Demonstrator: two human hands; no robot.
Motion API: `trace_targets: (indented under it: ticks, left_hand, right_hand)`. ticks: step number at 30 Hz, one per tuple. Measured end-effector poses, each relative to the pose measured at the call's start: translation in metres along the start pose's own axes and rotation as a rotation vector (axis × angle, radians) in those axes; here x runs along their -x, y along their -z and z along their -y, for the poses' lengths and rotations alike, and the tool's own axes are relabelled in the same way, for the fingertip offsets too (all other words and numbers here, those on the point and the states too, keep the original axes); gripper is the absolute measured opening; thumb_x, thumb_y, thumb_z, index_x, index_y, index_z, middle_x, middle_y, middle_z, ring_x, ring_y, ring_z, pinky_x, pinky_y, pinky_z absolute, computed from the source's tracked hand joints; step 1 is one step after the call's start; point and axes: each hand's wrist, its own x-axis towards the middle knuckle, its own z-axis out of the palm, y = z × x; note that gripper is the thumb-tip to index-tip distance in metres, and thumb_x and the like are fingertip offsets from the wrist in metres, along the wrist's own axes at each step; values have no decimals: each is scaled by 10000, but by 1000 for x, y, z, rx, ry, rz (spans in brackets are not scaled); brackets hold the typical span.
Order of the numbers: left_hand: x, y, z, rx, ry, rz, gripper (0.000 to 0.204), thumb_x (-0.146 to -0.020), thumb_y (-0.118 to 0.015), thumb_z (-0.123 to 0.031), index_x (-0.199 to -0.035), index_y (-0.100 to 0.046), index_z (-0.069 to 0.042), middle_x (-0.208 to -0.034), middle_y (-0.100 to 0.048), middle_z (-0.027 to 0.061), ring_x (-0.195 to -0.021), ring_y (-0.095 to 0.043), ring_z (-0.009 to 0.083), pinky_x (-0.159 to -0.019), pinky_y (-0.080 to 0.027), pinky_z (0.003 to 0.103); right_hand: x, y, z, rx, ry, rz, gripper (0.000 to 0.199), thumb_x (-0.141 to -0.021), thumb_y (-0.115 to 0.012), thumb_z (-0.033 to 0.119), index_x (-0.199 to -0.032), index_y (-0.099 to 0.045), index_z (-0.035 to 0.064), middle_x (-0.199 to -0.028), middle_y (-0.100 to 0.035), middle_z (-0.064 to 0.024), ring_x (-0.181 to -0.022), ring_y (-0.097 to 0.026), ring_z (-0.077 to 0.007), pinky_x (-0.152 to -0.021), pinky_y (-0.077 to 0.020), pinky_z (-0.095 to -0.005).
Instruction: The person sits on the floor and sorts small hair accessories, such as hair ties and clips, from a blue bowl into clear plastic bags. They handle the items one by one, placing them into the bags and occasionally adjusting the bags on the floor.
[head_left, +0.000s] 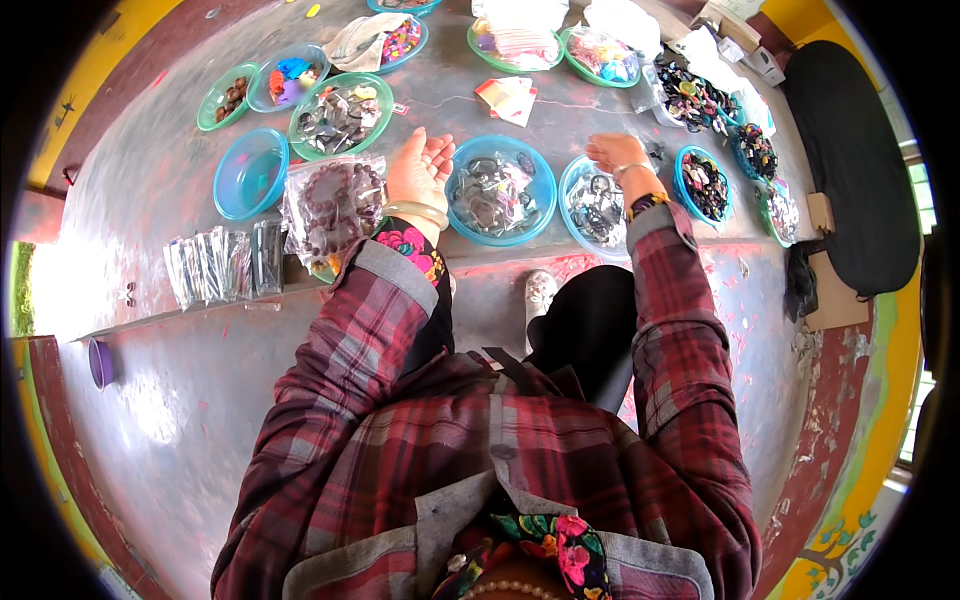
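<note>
My left hand [420, 172] is held palm up with its fingers loosely apart and nothing in it. It hovers between a clear bag of dark brown beads [333, 200] and a blue basin [502, 141] of small plastic packets. My right hand [617, 153] reaches over the far edge of a light blue basin [576, 222] filled with black and clear packets. Its fingers point left, slightly bent, and I see nothing in them. Beyond my left hand stands a green basin [383, 122] of mixed small pieces.
An empty blue basin [283, 160] and a row of thin clear packets [213, 265] lie on the left. Orange and white papers [507, 98] rest farther back. A blue basin of dark trinkets [727, 203] stands at right. A purple cup [101, 363] is on the floor, lower left.
</note>
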Motion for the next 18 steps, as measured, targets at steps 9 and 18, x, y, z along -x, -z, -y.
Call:
trace_targets:
  ticks: [9, 18]
  left_hand:
    - [2, -4, 0, 3, 4, -40, 253, -789, -588, -293, -734, -521, -55, -892, -604, 126, -840, -553, 206, -714, -415, 292]
    - [6, -5, -2, -3, 31, -43, 231, -796, -557, -278, -735, -510, -60, -876, -603, 114, -834, -549, 206, -731, -407, 297]
  right_hand:
    - [-31, -149, -65, 1420, 502, 329, 246, -727, -496, 182, -843, -652, 32, -928, -614, -159, -896, -591, -285, -779, -467, -351]
    - [37, -182, -73, 1150, 324, 131, 260, -733, -489, 158, -938, -610, 52, -962, -598, -182, -917, -575, -326, -788, -459, -393]
